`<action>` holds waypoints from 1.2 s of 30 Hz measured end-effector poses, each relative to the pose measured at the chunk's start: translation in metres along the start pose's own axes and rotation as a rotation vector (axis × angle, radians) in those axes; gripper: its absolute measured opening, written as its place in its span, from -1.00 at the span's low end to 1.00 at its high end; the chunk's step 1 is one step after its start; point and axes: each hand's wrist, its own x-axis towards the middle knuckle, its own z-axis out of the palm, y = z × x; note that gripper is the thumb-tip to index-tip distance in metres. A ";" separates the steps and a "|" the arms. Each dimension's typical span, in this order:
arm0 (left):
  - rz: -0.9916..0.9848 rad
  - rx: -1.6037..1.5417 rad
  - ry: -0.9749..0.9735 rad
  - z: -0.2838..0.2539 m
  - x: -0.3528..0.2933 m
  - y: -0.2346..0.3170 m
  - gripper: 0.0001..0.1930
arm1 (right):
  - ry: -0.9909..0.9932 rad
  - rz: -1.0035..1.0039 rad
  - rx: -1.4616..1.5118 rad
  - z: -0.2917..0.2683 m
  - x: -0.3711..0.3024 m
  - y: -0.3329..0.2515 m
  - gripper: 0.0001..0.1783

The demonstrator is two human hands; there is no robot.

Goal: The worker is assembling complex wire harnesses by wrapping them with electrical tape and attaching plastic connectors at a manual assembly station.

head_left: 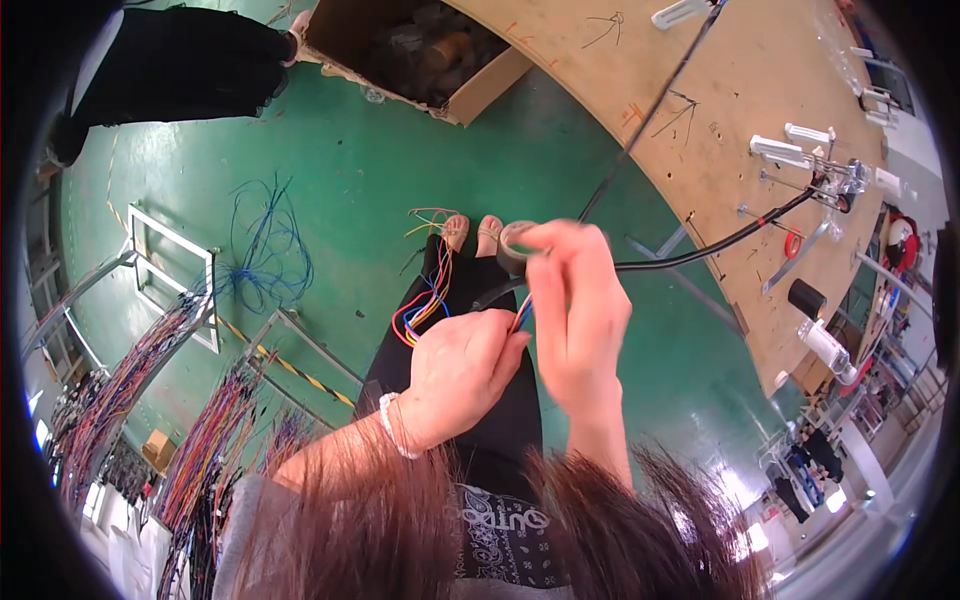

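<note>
Red, yellow and blue wires (438,290) dangled beside the left hand (465,370), whose thumb and fingers pinched the bundle in front of black trousers (400,350). Just above, the right hand (580,310) gripped a dark tape roll (512,250) between bent fingers. From behind that hand, a black sheathed cable (690,258) stretched rightward to a metal clamp (845,180) on the wooden bench (560,40).
</note>
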 end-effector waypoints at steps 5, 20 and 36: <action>-0.370 -0.336 -0.183 -0.014 0.009 0.006 -0.88 | -0.106 0.581 0.745 0.014 0.005 0.051 -0.75; -0.087 -0.153 -0.083 -0.009 0.001 -0.010 -0.87 | 0.225 0.319 0.577 0.029 -0.011 0.027 -0.71; -0.111 -0.121 -0.104 -0.010 -0.006 -0.006 -0.82 | -0.135 0.392 0.769 0.011 -0.024 0.052 -0.69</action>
